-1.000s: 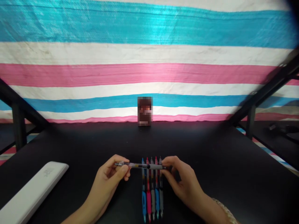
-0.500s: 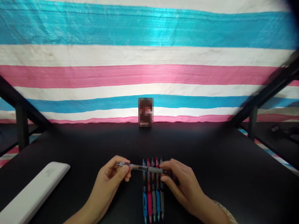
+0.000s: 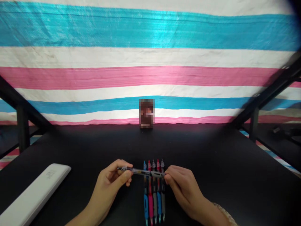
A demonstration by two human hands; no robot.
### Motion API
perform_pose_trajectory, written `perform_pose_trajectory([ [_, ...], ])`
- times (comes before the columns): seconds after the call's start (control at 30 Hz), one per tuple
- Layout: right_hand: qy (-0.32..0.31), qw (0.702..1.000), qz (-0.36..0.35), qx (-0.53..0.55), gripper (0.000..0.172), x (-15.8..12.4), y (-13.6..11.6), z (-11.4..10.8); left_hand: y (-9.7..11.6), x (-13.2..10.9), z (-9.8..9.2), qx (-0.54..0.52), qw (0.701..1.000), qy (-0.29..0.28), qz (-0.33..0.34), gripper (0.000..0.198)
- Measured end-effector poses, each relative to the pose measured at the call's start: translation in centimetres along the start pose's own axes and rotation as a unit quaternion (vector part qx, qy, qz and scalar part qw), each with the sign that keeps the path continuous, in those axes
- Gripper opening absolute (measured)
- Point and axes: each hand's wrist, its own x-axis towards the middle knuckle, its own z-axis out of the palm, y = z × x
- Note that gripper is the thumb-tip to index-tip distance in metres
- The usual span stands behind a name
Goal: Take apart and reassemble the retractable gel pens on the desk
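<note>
A clear-barrelled pen [image 3: 141, 172] with a grey grip is held level between my two hands. My left hand [image 3: 115, 179] pinches its clip end between thumb and fingers. At the other end, my right hand [image 3: 183, 185] has thumb and fingers closed on the tip, which they hide. Below the held pen several pens lie side by side, pointing away from me: a blue pen [image 3: 146, 204], a pink pen [image 3: 150, 205], a grey pen [image 3: 155, 204], a pen with a blue grip and red top [image 3: 159, 202] and another grey pen [image 3: 163, 202].
A long white box-like object [image 3: 35, 194] lies at the left of the black table [image 3: 94, 144]. A small pixelated item [image 3: 147, 113] stands at the table's back edge. Behind hangs a striped sheet [image 3: 150, 75], with black frame bars [image 3: 265, 94] on both sides.
My right hand's fingers have closed onto the pen's tip end, where they were looser before. The pen has rolled, so the grip's slots now show. My left hand stays nearly still.
</note>
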Motion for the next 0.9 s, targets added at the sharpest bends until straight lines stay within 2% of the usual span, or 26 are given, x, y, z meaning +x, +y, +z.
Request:
perform_pose_trajectory([
  [0.2,-0.036,0.995,0.060,0.067,0.038,0.1,-0.6,-0.1,0.2,-0.1,0.1,-0.014,1.000,0.006,0.019,0.019],
  [0.33,-0.039,0.990,0.085,0.105,0.039,0.0,-1.0,-0.1,0.3,-0.1,0.3,-0.030,0.999,0.014,0.019,0.020],
  [0.47,-0.014,0.994,0.058,0.093,0.041,0.2,-1.1,0.1,0.3,-0.2,0.7,-0.072,0.997,0.010,-0.002,0.019],
  [0.6,-0.001,0.999,0.018,0.041,0.041,0.2,-0.9,0.3,0.4,-0.2,0.9,-0.098,0.995,0.000,0.005,0.018],
  [0.73,-0.017,0.999,-0.004,0.043,0.031,0.0,-0.6,0.2,1.0,0.4,0.5,-0.113,0.993,0.033,0.008,0.017],
  [0.9,-0.010,0.998,0.007,0.064,0.023,-0.2,-0.5,0.0,2.3,1.5,-0.6,-0.133,0.986,0.101,0.013,0.028],
])
